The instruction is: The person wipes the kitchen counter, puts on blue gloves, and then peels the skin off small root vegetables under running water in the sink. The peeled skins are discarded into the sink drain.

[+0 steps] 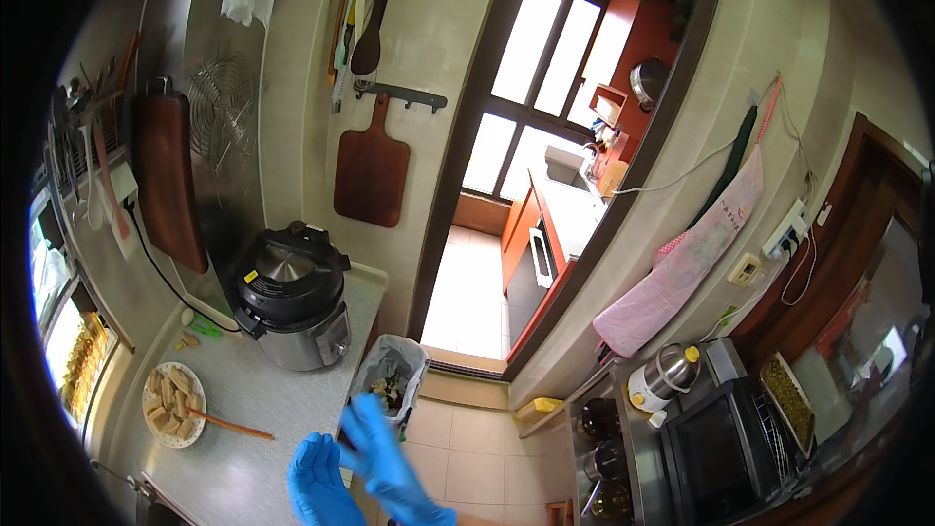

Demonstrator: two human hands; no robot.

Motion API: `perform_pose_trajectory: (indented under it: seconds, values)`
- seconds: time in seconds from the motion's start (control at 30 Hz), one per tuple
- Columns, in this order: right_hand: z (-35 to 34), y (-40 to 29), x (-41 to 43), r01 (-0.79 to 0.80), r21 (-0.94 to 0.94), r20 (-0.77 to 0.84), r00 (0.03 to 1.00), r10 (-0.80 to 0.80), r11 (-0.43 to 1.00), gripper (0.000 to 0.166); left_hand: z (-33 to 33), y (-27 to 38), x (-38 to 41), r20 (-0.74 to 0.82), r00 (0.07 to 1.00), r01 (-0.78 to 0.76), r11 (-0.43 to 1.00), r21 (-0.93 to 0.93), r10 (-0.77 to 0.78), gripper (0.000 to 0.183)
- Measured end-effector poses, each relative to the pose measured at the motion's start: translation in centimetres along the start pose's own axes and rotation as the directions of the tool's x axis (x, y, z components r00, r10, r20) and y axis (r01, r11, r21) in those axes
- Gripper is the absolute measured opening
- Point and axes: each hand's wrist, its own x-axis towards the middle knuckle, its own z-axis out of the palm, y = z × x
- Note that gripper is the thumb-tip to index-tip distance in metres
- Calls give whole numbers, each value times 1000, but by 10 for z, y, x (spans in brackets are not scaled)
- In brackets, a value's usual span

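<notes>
Both hands wear blue disposable gloves over the front edge of the grey countertop (256,478). My left hand (319,481) is cupped, its fingers bent close together, and nothing shows in it. Just right of it is my right hand (391,456), blurred, fingers stretched out and no object in view between them. To the left stands a white plate (176,445) of pale, elongated food pieces (169,402). Reddish-brown chopsticks (234,425) rest with one end on the food and the other on the counter. Behind them is a black and steel electric pressure cooker (292,299).
A lined waste bin (420,365) with scraps stands on the floor beyond my right hand. Cutting boards (372,179) and utensils hang on the walls. A doorway (475,314) opens ahead. At right, a steel rack (646,467) bears a soymilk maker (665,378) and an oven (712,453).
</notes>
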Motion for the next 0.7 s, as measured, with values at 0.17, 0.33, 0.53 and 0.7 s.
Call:
perform_pose_trajectory:
  seconds: [0.17,0.33,0.53,0.7]
  values:
    - [13,72,-37,-468,277,281,874,395,839,82,25,61,18,-133,990,-61,753,-655,-36,41]
    - [15,59,-54,-539,610,361,842,401,581,70,9,46,26,-279,960,-212,746,-631,36,40]
    - [33,80,-89,-715,664,574,674,464,218,57,-59,54,-39,-131,756,-530,717,452,641,36]
    - [80,107,-114,-584,-260,674,461,578,769,50,-139,59,-124,-42,755,-317,421,850,654,34]
